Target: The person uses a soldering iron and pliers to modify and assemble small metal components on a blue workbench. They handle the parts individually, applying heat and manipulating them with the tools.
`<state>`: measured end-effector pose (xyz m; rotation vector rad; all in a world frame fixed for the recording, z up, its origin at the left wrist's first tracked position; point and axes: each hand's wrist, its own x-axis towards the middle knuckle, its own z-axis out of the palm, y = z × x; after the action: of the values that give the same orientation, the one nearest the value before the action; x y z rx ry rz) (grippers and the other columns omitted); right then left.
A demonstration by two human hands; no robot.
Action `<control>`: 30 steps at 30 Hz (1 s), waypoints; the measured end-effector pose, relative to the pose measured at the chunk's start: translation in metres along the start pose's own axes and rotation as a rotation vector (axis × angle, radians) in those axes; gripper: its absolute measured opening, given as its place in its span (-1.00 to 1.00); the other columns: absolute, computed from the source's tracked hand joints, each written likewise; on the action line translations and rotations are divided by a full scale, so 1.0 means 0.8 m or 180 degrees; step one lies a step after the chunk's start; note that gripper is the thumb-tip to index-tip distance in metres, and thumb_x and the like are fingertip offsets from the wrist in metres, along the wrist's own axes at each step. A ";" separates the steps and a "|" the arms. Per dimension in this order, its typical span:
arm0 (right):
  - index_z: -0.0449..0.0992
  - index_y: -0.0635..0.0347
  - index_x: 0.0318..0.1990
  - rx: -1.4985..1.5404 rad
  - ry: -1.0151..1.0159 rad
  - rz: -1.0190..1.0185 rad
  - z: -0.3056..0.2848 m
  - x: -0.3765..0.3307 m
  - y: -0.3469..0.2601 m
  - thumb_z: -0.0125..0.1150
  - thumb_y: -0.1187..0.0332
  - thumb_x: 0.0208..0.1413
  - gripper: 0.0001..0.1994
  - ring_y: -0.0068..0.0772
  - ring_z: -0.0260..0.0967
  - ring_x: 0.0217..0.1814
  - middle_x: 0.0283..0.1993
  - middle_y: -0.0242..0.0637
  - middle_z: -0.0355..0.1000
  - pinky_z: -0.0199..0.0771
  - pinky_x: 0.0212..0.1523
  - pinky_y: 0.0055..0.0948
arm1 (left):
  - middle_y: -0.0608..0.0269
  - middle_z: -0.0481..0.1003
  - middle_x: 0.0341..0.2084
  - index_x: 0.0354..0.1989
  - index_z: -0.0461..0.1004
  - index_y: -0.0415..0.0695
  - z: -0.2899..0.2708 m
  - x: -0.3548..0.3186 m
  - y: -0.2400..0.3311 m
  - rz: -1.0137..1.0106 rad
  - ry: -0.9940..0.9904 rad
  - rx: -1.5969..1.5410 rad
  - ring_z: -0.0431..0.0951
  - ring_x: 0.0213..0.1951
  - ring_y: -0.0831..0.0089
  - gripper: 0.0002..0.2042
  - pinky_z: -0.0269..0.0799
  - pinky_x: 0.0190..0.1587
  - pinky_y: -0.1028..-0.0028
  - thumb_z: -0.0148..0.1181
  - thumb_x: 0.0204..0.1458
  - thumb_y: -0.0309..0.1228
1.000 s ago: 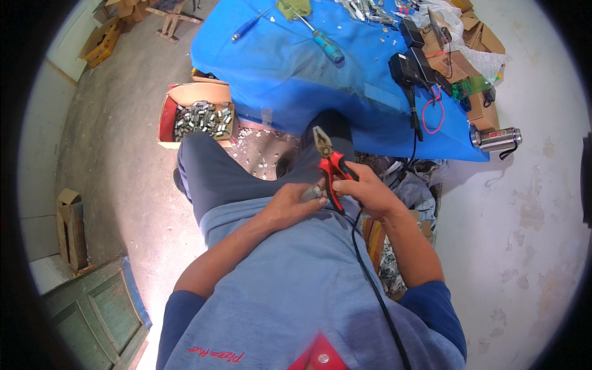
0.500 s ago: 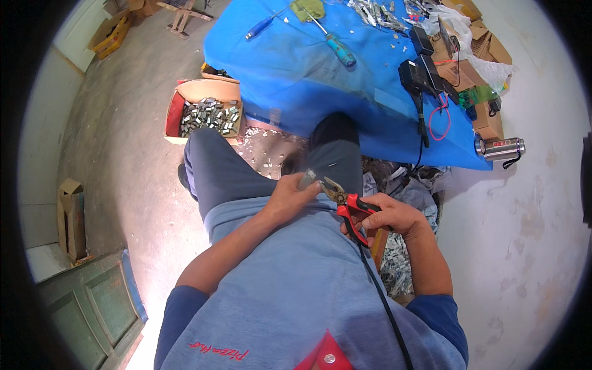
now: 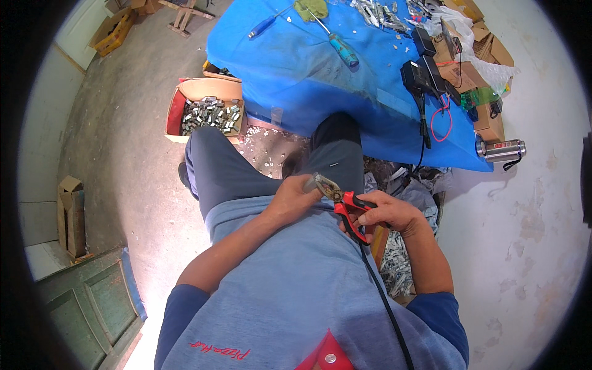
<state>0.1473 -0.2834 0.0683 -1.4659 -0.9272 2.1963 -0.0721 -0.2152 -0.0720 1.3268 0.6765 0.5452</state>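
Note:
In my lap, my left hand [image 3: 295,200] is closed on a small pale grey piece [image 3: 311,184], whose exact kind I cannot make out. My right hand [image 3: 390,213] is wrapped round the red and black handles of a pair of pliers [image 3: 349,208]. The metal jaws of the pliers point up and left and reach the grey piece at my left fingertips. Whether they grip it is too small to tell. A black cable [image 3: 385,302] runs from near the plier handles down over my shirt.
Ahead stands a table with a blue cover [image 3: 290,68], bearing a teal-handled screwdriver [image 3: 343,50], a blue-handled screwdriver [image 3: 262,27] and black power adapters [image 3: 416,77]. A steel flask [image 3: 502,150] lies at its right corner. Left of my knee, a cardboard box [image 3: 174,114] holds many small metal parts.
The plier jaws have shifted slightly left and up, onto the grey piece. My left hand has turned a little with it, and the handles look a bit closer together.

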 end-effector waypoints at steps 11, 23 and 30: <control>0.46 0.43 0.09 -0.0034 0.0028 -0.0007 0.001 -0.002 0.004 0.27 0.28 -0.07 -0.46 -0.50 0.52 -0.33 -0.11 -0.09 0.57 0.54 -0.42 -0.58 | 0.19 0.56 -0.47 -0.21 0.56 -0.27 0.001 -0.006 0.019 0.0024 0.0129 0.0059 0.47 -0.37 0.55 -0.67 0.41 -0.28 0.41 0.18 0.18 -0.18; 0.45 0.42 0.09 0.0082 0.0005 -0.0010 0.003 -0.006 0.006 0.27 0.26 -0.07 -0.44 -0.51 0.51 -0.35 -0.13 -0.09 0.57 0.53 -0.44 -0.60 | 0.26 0.61 -0.38 -0.18 0.60 -0.23 0.003 -0.007 0.037 -0.0001 0.0108 -0.0281 0.51 -0.31 0.62 -0.79 0.44 -0.22 0.50 0.14 0.19 -0.35; 0.45 0.37 0.10 -0.0138 0.0090 0.0005 0.004 -0.007 0.008 0.28 0.26 -0.03 -0.47 -0.53 0.50 -0.33 -0.12 -0.15 0.57 0.53 -0.43 -0.59 | 0.36 0.58 -0.37 -0.19 0.56 -0.25 0.001 -0.007 0.035 -0.0070 0.0034 -0.0095 0.48 -0.31 0.66 -0.79 0.42 -0.25 0.56 0.20 0.21 -0.33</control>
<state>0.1470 -0.2925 0.0689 -1.5136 -0.9703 2.1637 -0.0744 -0.2150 -0.0436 1.2879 0.6884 0.5432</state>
